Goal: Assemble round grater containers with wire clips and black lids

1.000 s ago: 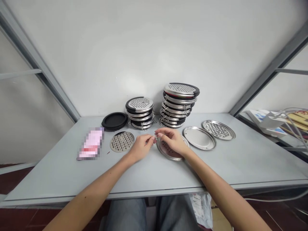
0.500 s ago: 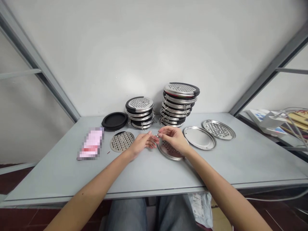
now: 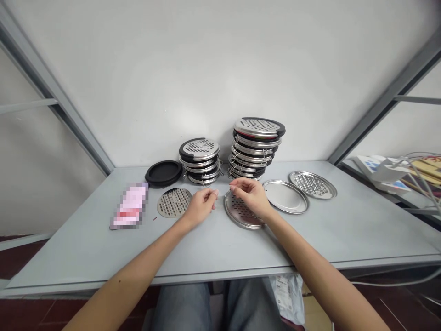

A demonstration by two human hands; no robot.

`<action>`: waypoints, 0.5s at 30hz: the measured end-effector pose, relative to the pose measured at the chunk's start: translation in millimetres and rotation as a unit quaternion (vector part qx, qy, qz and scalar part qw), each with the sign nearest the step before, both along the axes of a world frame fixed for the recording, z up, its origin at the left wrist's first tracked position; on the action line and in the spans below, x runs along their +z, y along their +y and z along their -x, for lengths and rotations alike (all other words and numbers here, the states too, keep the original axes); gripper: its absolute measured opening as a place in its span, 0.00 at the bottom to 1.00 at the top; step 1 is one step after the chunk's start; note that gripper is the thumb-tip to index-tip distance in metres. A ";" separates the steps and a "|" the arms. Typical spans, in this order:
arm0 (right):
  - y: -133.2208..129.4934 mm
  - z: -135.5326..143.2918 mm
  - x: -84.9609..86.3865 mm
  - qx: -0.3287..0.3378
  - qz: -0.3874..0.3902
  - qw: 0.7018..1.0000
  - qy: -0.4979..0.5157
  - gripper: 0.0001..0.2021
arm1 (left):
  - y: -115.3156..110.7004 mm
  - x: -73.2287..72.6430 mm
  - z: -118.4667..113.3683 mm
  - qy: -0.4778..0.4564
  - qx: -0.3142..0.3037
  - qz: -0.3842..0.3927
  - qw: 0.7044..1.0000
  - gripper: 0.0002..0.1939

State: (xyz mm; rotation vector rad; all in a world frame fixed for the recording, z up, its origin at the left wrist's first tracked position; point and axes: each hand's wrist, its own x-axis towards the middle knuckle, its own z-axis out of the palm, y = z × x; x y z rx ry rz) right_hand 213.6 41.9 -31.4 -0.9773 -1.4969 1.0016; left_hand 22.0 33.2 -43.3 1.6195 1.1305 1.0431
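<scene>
My left hand [image 3: 203, 205] is closed in a pinch above the table, right of a round perforated grater plate [image 3: 174, 202]. Anything between its fingertips is too small to make out. My right hand [image 3: 251, 196] pinches a small wire clip [image 3: 228, 193], only partly visible at its fingertips. Below that hand lies a round metal grater disc with a raised rim [image 3: 246, 219], partly covered by the hand and wrist. A small gap separates the two hands.
Behind stand a shorter stack [image 3: 201, 161] and a taller stack [image 3: 257, 147] of round graters with black rims and wire clips. A black round tray [image 3: 163, 173] and a blurred pink item [image 3: 130, 205] lie left. A metal lid [image 3: 285, 196] and another grater disc [image 3: 313, 185] lie right.
My hands have moved apart from the wire clip they both touched. The left fingers have curled into a tighter pinch; the clip appears to stay with the right hand.
</scene>
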 end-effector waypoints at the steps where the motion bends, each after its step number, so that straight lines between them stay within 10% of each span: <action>1: 0.0 -0.3 0.1 -0.007 -0.008 1.000 -0.011 0.13 | 0.2 -0.8 0.3 0.008 0.007 -0.011 1.000 0.18; 15: -3.0 3.9 4.3 0.002 0.048 0.999 -0.002 0.16 | -11.5 1.7 -7.6 0.146 -0.015 -0.177 0.973 0.11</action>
